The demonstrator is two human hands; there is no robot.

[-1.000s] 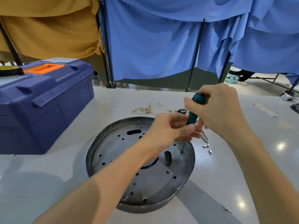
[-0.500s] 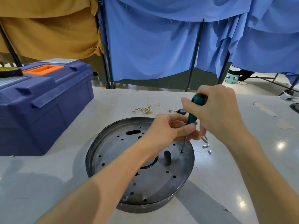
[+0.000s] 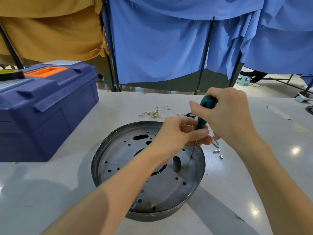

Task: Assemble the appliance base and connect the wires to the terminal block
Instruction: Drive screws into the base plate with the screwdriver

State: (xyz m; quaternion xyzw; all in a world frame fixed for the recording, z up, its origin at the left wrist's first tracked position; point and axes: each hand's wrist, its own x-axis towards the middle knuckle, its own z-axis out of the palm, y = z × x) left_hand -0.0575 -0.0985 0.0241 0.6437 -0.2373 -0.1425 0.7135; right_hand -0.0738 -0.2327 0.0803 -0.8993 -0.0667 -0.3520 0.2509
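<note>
Clenches right hand (image 3: 227, 116) round screwdriver (image 3: 205, 107) handle; pinches shaft below with left hand (image 3: 176, 134), tip in base (image 3: 118, 160) hole.

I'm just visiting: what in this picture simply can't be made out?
Head view: whether a screw sits under the screwdriver tip; too small and dark.
Head view: middle of the metal base, covered by the left hand.
Head view: dark part by the wires, small, partly behind the right hand.
Head view: tape roll on the toolbox, cut by the left edge.
</note>
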